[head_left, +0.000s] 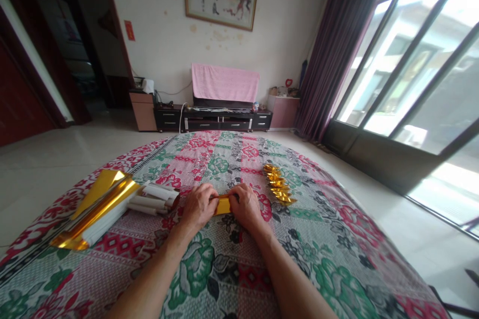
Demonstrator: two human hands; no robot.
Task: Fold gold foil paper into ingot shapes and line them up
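Note:
Between my two hands, low over the cloth, is a small piece of gold foil paper. My left hand grips its left end, fingers curled. The right end is pinched by my right hand, with the fingertips bent over its upper edge. To the right lies a row of several folded gold foil pieces, shiny and pointed at the ends. Left of my hands rests a stack of gold foil sheets, partly curled. White paper rolls lie between that stack and my left hand.
A floral cloth covers the round table under my hands. Beyond it stands a low black cabinet with a pink towel draped over a screen. Windows and a dark purple curtain are on the right.

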